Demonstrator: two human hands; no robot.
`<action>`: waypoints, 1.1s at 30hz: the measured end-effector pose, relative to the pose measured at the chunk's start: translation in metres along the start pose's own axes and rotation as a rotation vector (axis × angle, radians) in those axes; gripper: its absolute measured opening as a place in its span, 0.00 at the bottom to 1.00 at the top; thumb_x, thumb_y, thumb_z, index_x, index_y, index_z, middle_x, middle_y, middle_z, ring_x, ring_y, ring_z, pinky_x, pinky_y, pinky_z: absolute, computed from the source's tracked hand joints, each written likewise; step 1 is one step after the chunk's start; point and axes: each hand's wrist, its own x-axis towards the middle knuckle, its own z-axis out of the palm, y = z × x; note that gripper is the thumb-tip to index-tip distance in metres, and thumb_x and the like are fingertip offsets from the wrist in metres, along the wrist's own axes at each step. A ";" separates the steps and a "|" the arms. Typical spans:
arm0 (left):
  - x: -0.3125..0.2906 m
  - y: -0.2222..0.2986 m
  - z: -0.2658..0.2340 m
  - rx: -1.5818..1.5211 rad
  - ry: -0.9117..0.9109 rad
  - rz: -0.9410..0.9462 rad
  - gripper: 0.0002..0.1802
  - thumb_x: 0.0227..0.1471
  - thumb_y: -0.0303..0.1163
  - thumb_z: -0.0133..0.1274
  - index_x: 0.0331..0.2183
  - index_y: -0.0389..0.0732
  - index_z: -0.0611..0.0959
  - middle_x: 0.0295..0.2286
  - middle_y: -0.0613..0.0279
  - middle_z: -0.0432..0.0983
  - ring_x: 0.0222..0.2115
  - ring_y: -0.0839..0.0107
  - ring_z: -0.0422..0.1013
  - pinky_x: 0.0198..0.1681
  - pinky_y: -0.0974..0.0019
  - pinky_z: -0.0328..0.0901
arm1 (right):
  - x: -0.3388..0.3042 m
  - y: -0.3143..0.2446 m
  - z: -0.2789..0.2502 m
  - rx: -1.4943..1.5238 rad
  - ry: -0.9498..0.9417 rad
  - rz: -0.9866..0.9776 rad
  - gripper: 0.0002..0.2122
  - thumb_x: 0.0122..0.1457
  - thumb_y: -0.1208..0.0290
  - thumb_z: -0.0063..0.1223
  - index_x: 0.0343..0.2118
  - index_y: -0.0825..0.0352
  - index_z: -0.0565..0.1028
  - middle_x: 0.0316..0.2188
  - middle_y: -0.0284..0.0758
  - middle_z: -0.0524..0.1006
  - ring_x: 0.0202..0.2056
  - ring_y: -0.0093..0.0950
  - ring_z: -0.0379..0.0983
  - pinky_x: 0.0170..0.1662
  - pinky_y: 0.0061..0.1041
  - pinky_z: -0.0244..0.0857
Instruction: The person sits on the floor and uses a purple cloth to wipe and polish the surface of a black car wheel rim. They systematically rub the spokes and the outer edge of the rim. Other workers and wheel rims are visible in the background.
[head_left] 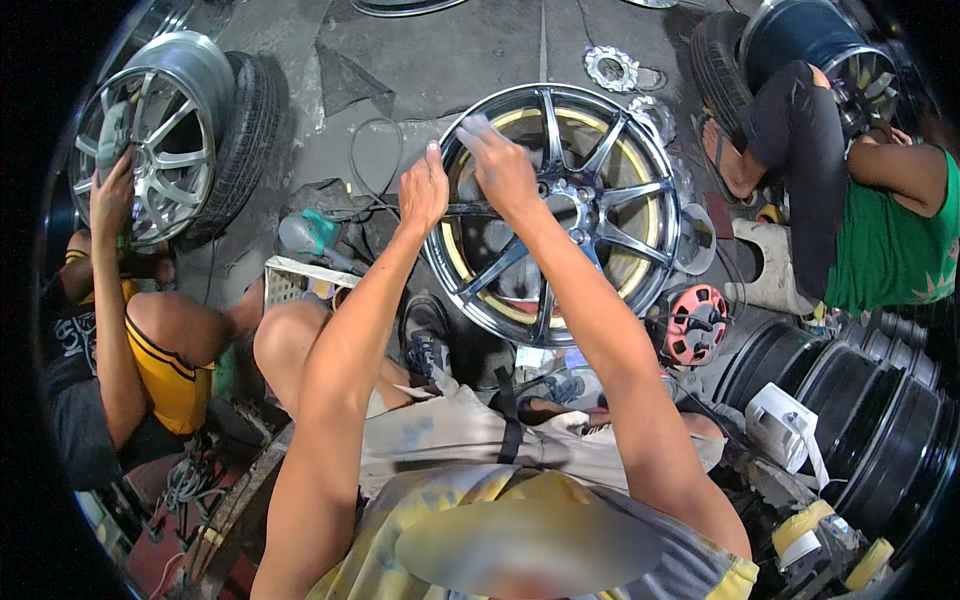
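A dark, shiny multi-spoke wheel rim (548, 118) stands in front of me, with a yellow band showing behind its spokes. At its upper left edge my left hand (424, 192) is closed on the outer lip, thumb pointing up. My right hand (503, 172) is over the upper left of the same rim, just right of my left hand. Its fingertips are smeared by motion and look greyish. Whether a thin piece of something lies under them, I cannot tell.
On the left a person holds a green-grey power tool (115, 135) against a silver wheel rim (165, 150). A person in green sits at right. Nearby are a teal-and-clear tool (308, 232), a red cable reel (697, 325), stacked black rims (840, 400) and a white box (780, 425).
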 end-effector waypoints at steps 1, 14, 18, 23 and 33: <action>0.003 -0.002 -0.002 -0.011 0.009 -0.010 0.45 0.68 0.57 0.25 0.32 0.24 0.82 0.34 0.24 0.76 0.42 0.27 0.70 0.48 0.38 0.61 | 0.009 0.000 0.005 -0.018 -0.040 0.017 0.22 0.53 0.84 0.49 0.52 0.63 0.77 0.56 0.43 0.75 0.54 0.43 0.75 0.54 0.37 0.73; -0.002 -0.005 -0.010 -0.048 0.064 0.017 0.36 0.61 0.58 0.48 0.42 0.28 0.79 0.38 0.28 0.77 0.42 0.31 0.73 0.48 0.41 0.65 | -0.134 0.020 -0.160 0.149 0.138 0.666 0.12 0.60 0.74 0.54 0.46 0.70 0.81 0.36 0.42 0.83 0.37 0.31 0.80 0.43 0.28 0.71; -0.004 -0.009 -0.011 -0.024 0.119 0.045 0.33 0.61 0.58 0.47 0.41 0.32 0.81 0.37 0.31 0.78 0.41 0.33 0.74 0.46 0.42 0.66 | -0.243 0.023 -0.219 0.251 -0.057 1.207 0.14 0.61 0.65 0.59 0.43 0.70 0.82 0.30 0.33 0.82 0.32 0.23 0.76 0.38 0.25 0.69; 0.002 -0.012 -0.003 0.096 0.047 -0.015 0.34 0.62 0.59 0.43 0.41 0.34 0.82 0.39 0.32 0.78 0.44 0.34 0.73 0.48 0.41 0.65 | -0.307 -0.021 -0.179 0.823 -0.230 1.373 0.15 0.64 0.64 0.54 0.47 0.69 0.79 0.41 0.35 0.80 0.43 0.29 0.76 0.43 0.31 0.73; -0.158 -0.029 -0.023 -0.608 -0.528 -0.511 0.23 0.69 0.44 0.42 0.45 0.30 0.73 0.34 0.46 0.77 0.33 0.48 0.80 0.36 0.44 0.81 | -0.244 0.052 -0.199 0.561 0.582 1.129 0.13 0.63 0.64 0.51 0.36 0.70 0.81 0.29 0.31 0.81 0.31 0.22 0.72 0.37 0.26 0.65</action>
